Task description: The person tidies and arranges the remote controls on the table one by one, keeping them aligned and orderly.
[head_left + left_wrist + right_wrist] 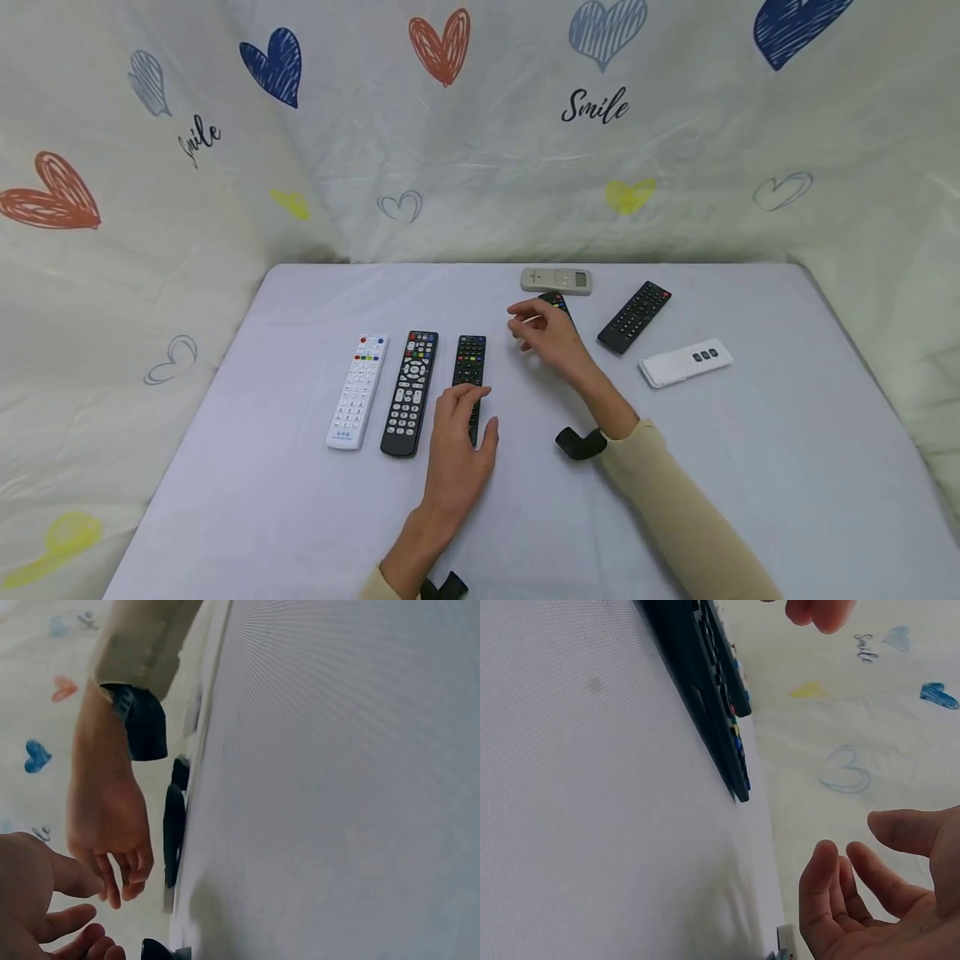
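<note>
My left hand (459,450) hovers over a slim black remote control (470,358), covering its lower part in the head view. Its fingers and thumb are spread apart and hold nothing; in the left wrist view that hand (45,900) stays off the tabletop. Loosely bent fingers and no object mark my right hand (551,337), raised above the table. Behind it a black remote with coloured buttons (556,300) is mostly hidden. The right wrist view shows the right hand (877,889) with thumb and fingertips apart. Left of the slim remote lie a larger black remote (409,396) and a white remote (357,393).
At the back edge lies a grey remote with a small screen (557,281). A black remote (634,317) lies slanted to the right, with a white three-button remote (686,362) nearer. All rest on a white-covered table (787,467) before a heart-printed curtain (495,142).
</note>
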Motion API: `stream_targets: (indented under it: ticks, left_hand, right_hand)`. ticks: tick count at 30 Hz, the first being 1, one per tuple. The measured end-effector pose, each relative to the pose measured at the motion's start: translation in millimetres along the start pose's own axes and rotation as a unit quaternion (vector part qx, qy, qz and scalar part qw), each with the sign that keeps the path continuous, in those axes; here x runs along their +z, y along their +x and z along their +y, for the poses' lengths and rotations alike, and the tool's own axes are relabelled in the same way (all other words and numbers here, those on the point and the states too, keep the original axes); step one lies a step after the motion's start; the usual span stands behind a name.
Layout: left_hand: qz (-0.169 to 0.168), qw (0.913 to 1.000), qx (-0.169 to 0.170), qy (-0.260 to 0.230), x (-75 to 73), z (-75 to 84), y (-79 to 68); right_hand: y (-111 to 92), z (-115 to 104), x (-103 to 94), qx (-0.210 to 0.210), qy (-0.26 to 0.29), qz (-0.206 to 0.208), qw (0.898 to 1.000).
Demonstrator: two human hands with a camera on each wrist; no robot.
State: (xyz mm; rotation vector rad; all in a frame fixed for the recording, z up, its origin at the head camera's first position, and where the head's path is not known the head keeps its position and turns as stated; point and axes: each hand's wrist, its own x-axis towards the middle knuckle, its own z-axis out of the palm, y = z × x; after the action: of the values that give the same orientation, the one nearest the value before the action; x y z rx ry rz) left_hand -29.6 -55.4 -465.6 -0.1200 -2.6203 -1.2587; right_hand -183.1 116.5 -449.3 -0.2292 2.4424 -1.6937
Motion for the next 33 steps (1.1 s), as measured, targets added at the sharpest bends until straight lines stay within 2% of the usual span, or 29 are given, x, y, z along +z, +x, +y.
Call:
stream_targets:
  ticks: [11,23,33]
  left_hand:
    - [-0.013,0.9996,0.025,-0.006,9.8,1.6,8.5]
    - [-0.056,0.9979,0.011,-0.031,18.8,8.8,14.2]
    - [-0.084,0.9949,0.004,-0.055,31.2,11.5,20.1]
  right_hand:
    - [-2.0,8.2,-21.6,-0.008,0.009,0.069,0.998]
    - [-6.9,9.4,-44.9,0.005,-0.02,0.129,0.991]
    - [-5.5,18.9,-56.7,0.035,-0.04,0.143,0.988]
